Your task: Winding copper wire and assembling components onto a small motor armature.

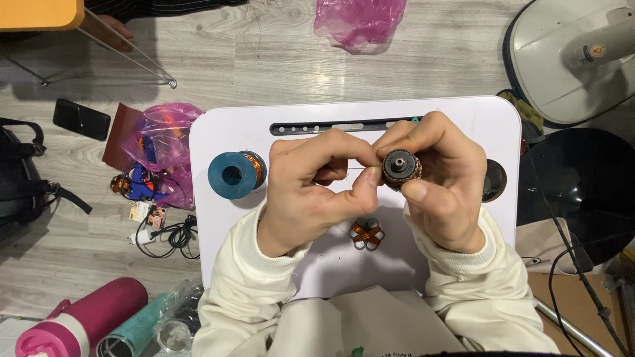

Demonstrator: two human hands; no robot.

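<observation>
The right hand [442,182] is holding a small round motor part [401,168] wound with copper wire, its fingers curling around it and the thumb pressing on its near side. Most of the part is hiding behind those fingers, so only its round end with a dark middle is showing. The left hand [316,188] is reaching over, its thumb tip touching the part's left edge and its fingers bending together above. I think it is pinching a very thin wire, but the wire is too fine to make out well.

Both hands are hovering over a small white table [228,129]. On it, under the hands, a little flower-shaped piece [366,234] with crossed copper wire is lying flat. To the left, a blue spool [235,174] of copper wire is resting on its side. The table's front edge is hiding behind the cream sleeves.

On the wood floor, a pink bag [162,142] is sitting left of the table with things inside that are hard to tell. A pink bottle [83,322] is getting cut off at the bottom corner.
</observation>
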